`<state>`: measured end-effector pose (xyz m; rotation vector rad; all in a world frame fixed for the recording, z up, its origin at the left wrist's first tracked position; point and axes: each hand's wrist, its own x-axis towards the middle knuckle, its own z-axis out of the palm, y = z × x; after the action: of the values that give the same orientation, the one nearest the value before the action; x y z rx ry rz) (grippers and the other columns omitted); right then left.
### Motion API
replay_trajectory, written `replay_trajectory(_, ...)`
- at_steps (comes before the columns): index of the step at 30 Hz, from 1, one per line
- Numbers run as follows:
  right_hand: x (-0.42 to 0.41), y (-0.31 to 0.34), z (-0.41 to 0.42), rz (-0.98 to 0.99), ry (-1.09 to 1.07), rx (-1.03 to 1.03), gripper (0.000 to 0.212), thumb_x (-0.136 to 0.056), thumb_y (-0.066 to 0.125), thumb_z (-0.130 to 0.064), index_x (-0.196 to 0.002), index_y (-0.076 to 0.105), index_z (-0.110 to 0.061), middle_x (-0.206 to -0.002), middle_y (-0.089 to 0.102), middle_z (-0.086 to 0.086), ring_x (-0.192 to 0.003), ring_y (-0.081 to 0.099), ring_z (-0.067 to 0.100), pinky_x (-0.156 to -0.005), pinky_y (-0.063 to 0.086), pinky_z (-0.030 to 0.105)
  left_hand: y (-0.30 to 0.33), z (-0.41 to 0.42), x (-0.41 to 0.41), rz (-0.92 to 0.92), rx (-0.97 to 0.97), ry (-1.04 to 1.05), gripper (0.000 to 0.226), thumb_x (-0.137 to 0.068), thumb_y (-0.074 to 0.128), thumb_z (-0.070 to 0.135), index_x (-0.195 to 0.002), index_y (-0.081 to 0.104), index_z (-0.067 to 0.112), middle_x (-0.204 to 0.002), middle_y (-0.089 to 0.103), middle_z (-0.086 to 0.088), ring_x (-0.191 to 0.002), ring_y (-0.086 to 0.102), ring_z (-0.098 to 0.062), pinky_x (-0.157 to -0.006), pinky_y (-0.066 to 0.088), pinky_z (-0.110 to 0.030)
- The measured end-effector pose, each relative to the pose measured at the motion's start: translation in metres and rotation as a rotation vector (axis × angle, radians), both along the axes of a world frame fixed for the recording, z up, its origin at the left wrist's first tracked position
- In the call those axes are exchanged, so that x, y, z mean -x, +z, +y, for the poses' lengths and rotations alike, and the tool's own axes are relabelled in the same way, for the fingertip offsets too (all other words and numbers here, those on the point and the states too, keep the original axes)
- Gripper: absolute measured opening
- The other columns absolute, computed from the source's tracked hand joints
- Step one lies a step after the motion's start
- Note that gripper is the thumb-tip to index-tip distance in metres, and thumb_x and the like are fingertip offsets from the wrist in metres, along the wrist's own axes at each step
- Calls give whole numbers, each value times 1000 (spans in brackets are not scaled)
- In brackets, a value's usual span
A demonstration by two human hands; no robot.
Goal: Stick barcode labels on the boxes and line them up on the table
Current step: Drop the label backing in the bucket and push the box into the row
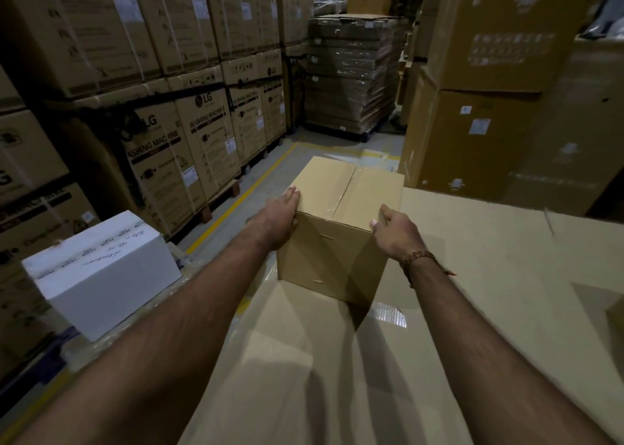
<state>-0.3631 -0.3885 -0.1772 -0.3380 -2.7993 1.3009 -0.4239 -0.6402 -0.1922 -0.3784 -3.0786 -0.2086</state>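
I hold one box (337, 228), left hand (277, 220) flat on its side, right hand (393, 230) curled on the edge. I see no label on it; labelling and lining up look undone.

Both hands flank taped brown box (341, 221) on cardboard surface (472, 275): left hand (277, 220), right hand (395, 232).

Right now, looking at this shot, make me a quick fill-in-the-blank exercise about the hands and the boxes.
1. Both hands hold the brown cardboard box, one on each ____.
2. The left hand lies with fingers straight; the right hand wears a beaded ____ on its wrist.
3. The box's top seam is sealed with clear ____.
4. The box with handwriting, to the left, is coloured ____.

Missing words: side; bracelet; tape; white
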Motion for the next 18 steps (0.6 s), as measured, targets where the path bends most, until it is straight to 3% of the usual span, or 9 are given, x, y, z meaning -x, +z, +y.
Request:
replay_trajectory(3, -5, 0, -4, 47, -38, -19, 40, -111, 52, -24, -148, 54, -8, -151, 55, 18, -137, 52, 36, -110, 43, 38, 6, 6, -4, 76, 150, 16, 82, -102, 51, 2, -169, 5, 14, -177, 5, -5, -161, 11, -32, -128, 3, -64)
replay_trajectory(6, -20, 6, -3, 203, -126, -29, 44, -112, 48, -30, -153, 52, -12, -157, 46, 15, -140, 49, 34, -113, 41, 39, 16, 12, -16, 178, 181, 30, 92, -94, 52, -8, -169, 7, 20, -177, 3, -4, -162, 4, -33, -125, -4, -70)
replay_trajectory(9, -42, 17, 9, 288, -158, -63, 43, -110, 52, -31, -148, 59, -12, -153, 49, 13, -138, 52, 32, -114, 41, 39, 25, 27, -34, 182, 49, 2, 79, -99, 50, -2, -167, 20, 24, -176, 12, -5, -161, 12, -34, -127, 6, -64)
replay_trajectory(13, -80, 34, 32, 300, -139, -150, 35, -107, 56, -29, -135, 68, -12, -145, 55, 12, -131, 55, 31, -109, 43, 35, 31, 60, -65, 222, -132, -87, 59, -103, 50, 9, -160, 39, 16, -164, 41, -11, -149, 38, -35, -120, 35, -53)
replay_trajectory(18, -138, 54, 70, 310, -147, -209, 30, -105, 59, -28, -130, 70, -16, -143, 57, 10, -132, 55, 29, -108, 43, 33, 34, 123, -110, 236, -226, -155, 50, -107, 45, 11, -157, 45, 15, -162, 43, -11, -151, 33, -40, -118, 36, -54)
